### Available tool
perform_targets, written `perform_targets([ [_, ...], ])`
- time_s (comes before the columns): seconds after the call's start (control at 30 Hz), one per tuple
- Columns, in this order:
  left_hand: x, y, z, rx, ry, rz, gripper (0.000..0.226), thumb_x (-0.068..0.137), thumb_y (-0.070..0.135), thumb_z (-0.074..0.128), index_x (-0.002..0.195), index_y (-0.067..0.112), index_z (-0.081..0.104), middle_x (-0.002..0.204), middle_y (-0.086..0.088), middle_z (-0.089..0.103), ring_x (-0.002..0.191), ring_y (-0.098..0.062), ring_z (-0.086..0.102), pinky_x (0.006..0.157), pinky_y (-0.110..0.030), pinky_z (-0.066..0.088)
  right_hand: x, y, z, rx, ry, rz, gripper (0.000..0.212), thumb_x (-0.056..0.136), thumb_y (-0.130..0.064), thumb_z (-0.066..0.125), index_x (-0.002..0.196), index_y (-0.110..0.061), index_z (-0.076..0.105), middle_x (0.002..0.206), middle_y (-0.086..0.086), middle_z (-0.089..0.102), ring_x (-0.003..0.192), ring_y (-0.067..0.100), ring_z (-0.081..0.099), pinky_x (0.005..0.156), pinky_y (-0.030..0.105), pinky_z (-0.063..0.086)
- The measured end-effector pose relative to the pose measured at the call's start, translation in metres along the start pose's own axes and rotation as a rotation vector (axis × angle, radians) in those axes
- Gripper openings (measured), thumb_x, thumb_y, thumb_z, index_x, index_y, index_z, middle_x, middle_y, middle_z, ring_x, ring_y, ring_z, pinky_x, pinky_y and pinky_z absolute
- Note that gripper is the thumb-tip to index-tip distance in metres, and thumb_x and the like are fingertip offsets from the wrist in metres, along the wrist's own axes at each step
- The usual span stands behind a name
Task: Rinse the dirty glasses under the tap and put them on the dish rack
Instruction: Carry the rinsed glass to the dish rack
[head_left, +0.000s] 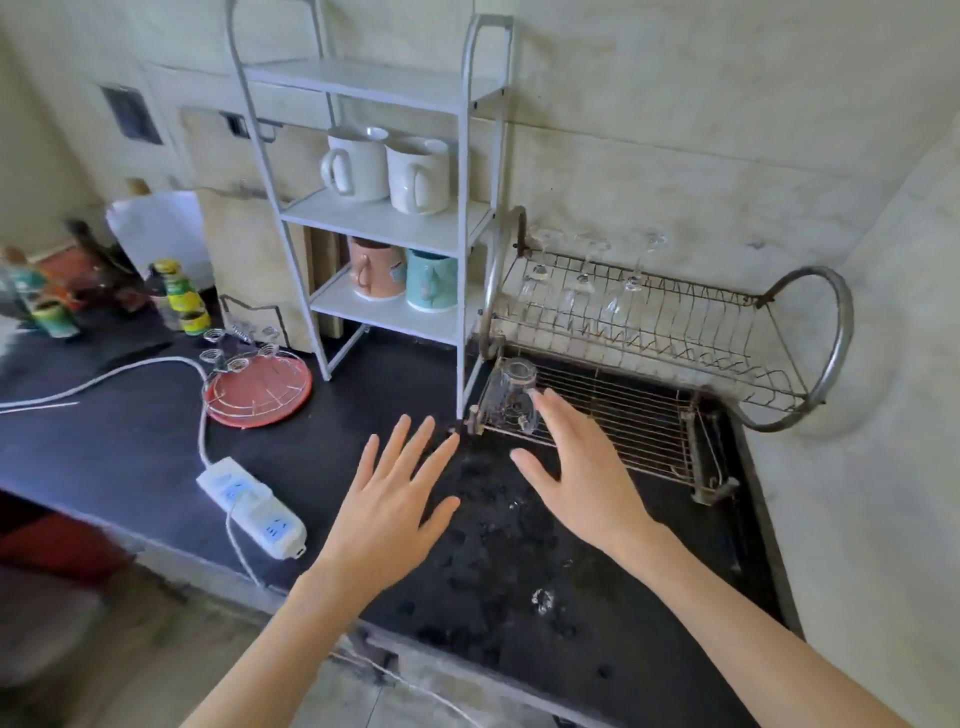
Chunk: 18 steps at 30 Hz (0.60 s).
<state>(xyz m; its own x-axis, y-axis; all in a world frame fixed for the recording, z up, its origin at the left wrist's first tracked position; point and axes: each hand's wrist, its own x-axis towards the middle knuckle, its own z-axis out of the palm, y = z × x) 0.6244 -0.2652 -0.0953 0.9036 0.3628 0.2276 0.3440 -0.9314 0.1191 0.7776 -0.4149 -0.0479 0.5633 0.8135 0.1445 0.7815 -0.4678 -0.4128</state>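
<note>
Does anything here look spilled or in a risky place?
Yes. Water drops are spattered over the dark counter below the dish rack, and a white power strip lies on the same counter, close to the wet patch.

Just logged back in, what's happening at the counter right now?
A person stands at a wet black counter with both hands open and holding nothing. The right hand hovers just in front of a clear glass lying on the lower tier of the metal dish rack. The left hand is spread above the counter. Three stemmed glasses hang upside down on the rack's upper tier.
</note>
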Motion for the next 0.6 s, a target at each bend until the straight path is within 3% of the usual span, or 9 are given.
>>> perform_targets([
  [0.17,-0.117,-0.040,-0.019,0.078,-0.036,-0.129,0.058,0.088,0.049,0.033,0.136,0.018,0.044,0.141,-0.012,0.047,0.132,-0.036,0.039,0.103,-0.054,0.027,-0.056,-0.085,0.052,-0.051,-0.118,-0.166,0.067,0.095,-0.056,0.032,0.151,-0.026,0.011,0.159,-0.003,0.008,0.146,0.012,0.007,0.118,0.037,0.004],
  [0.27,-0.183,-0.064,-0.040,0.109,-0.051,-0.250,0.059,0.086,0.049,0.033,0.136,0.019,0.044,0.140,-0.012,0.048,0.130,-0.037,0.041,0.101,-0.054,0.027,-0.074,-0.139,0.080,-0.028,-0.167,-0.271,0.077,0.086,-0.064,0.017,0.150,-0.023,0.019,0.158,0.002,0.017,0.145,0.018,0.016,0.117,0.041,0.010],
  [0.4,-0.265,-0.097,-0.061,0.075,-0.060,-0.460,0.062,0.085,0.052,0.035,0.137,0.020,0.046,0.142,-0.010,0.046,0.131,-0.037,0.040,0.101,-0.057,0.030,-0.090,-0.213,0.118,0.002,-0.180,-0.454,0.068,0.090,-0.057,0.030,0.137,-0.012,0.046,0.141,0.011,0.048,0.127,0.028,0.048,0.101,0.052,0.038],
  [0.6,-0.362,-0.153,-0.086,0.110,-0.037,-0.738,0.063,0.087,0.055,0.032,0.140,0.022,0.040,0.145,-0.010,0.042,0.136,-0.032,0.030,0.104,-0.054,0.027,-0.090,-0.317,0.173,0.066,-0.271,-0.637,0.069,0.087,-0.058,0.034,0.141,-0.015,0.042,0.146,0.010,0.042,0.134,0.028,0.041,0.109,0.052,0.030],
])
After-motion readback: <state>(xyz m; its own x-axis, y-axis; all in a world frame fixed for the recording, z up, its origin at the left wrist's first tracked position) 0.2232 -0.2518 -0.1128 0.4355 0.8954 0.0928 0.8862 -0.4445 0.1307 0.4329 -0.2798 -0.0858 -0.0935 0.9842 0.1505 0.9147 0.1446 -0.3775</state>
